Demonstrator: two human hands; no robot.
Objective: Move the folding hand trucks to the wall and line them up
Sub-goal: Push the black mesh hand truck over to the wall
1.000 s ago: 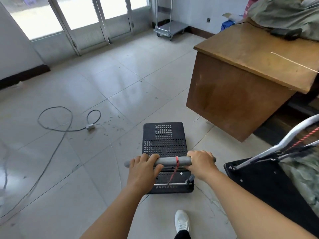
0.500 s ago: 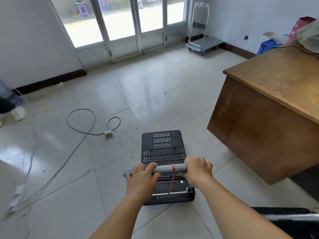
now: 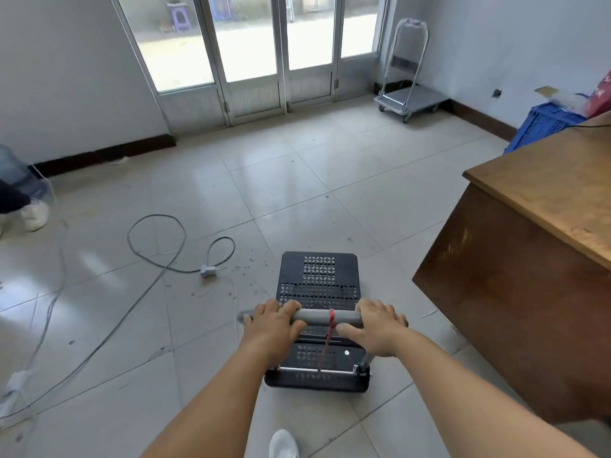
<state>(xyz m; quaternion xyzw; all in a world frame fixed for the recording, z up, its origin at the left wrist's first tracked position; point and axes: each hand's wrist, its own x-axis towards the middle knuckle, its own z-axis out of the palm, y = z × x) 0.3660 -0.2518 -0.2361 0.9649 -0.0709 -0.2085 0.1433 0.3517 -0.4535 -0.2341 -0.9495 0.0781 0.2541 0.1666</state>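
Both-handed, left hand (image 3: 271,328) and right hand (image 3: 380,328) grasping black hand truck (image 3: 319,285) handle (image 3: 317,317), no legible writing

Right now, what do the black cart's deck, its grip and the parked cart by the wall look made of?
Black cart deck: probably moulded plastic, matt, with patterned perforations. Grip, held by left hand and right hand: looks like grey foam sleeving over a tube, dull, with a red cord tied round it. Parked cart: apparently bright metal tube handle with a flat grey deck; the deck's material is unclear.
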